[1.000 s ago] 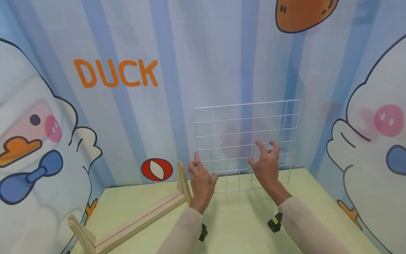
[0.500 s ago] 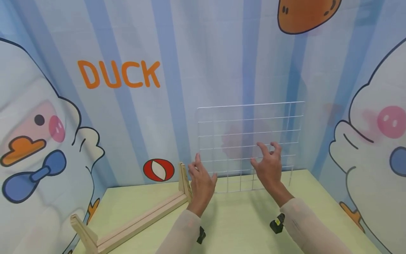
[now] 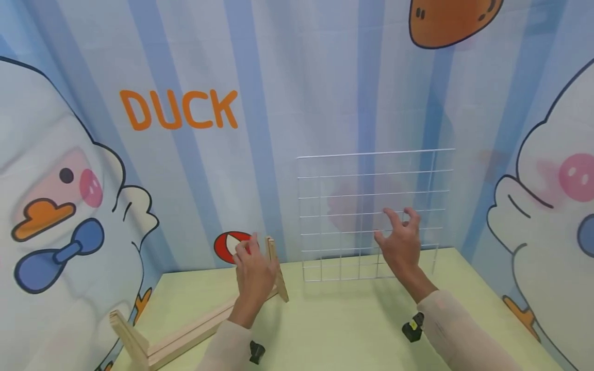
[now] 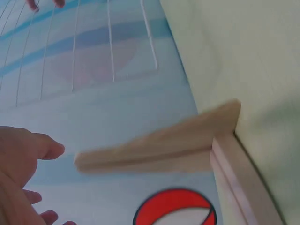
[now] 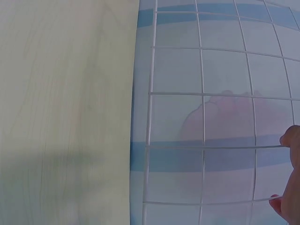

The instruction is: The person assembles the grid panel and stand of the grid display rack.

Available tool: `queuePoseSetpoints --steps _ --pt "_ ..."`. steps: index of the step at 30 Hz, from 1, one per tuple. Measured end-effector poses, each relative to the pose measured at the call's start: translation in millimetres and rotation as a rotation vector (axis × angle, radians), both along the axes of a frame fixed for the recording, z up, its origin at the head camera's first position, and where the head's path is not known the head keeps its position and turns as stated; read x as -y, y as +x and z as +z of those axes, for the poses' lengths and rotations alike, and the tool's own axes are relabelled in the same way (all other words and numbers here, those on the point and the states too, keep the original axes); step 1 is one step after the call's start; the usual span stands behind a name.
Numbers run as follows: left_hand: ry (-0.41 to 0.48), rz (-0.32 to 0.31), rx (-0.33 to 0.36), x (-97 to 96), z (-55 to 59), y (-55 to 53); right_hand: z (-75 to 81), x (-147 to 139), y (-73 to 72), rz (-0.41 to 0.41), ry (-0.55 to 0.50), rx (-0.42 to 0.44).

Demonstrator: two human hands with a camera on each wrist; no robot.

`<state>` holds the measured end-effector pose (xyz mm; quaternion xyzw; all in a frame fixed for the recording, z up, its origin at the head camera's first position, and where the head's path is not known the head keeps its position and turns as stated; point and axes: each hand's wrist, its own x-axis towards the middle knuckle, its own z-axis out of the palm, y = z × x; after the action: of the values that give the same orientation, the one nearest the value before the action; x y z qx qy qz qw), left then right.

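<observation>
A white wire grid panel (image 3: 343, 196) stands upright on the right side, in front of the backdrop. My right hand (image 3: 402, 245) holds it by its inner wires, the fingertips meeting the wires in the right wrist view. Seen from both wrists, its lower edge shows against the backdrop, apart from the tabletop. On the left lies a pale wooden stand (image 3: 190, 332), a long bar with a tapered upright at each end. My left hand (image 3: 255, 275) hovers around its far upright, fingers spread in the left wrist view, nothing between them; contact is not visible there.
The pale yellow tabletop (image 3: 334, 330) ends at a striped blue backdrop (image 3: 320, 93) with printed ducks on both sides. A black wrist device hangs under each sleeve.
My left hand has left the grid panel's left edge and moved left to the wooden stand's far upright. The right hand keeps holding the panel, which has shifted slightly right.
</observation>
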<state>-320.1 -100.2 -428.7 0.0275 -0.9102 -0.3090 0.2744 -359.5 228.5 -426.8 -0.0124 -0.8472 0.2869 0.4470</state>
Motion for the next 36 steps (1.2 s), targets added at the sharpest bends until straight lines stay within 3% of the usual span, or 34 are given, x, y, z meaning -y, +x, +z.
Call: queuePoseSetpoints --steps 5,13,17,20,23,29,32,36 --pt "-0.009 0.094 0.092 52.4 11.9 14.8 -2.2 0.9 -0.6 -0.005 -0.001 0.016" --pt "-0.025 0.22 0.167 130.0 26.1 47.0 -2.0 2.1 -4.5 -0.001 -0.008 0.001" --pt "-0.015 0.288 0.194 164.7 30.2 60.4 -0.4 0.9 -3.7 0.005 -0.017 0.014" --pt "0.008 0.35 0.254 188.1 31.4 68.4 0.2 0.5 -2.7 0.005 -0.02 0.031" --pt "0.052 0.395 0.331 207.9 29.3 74.8 0.2 0.0 -1.8 0.001 -0.014 0.036" --pt "0.21 0.391 0.505 235.8 13.4 81.9 -1.2 -0.6 -1.1 -0.008 -0.004 0.031" --pt "0.245 0.389 0.542 244.9 5.4 85.3 -2.0 -0.5 -1.2 -0.007 -0.008 0.037" --pt "0.252 0.389 0.571 250.1 3.7 91.0 -2.5 -1.1 -1.3 -0.009 -0.009 0.04"
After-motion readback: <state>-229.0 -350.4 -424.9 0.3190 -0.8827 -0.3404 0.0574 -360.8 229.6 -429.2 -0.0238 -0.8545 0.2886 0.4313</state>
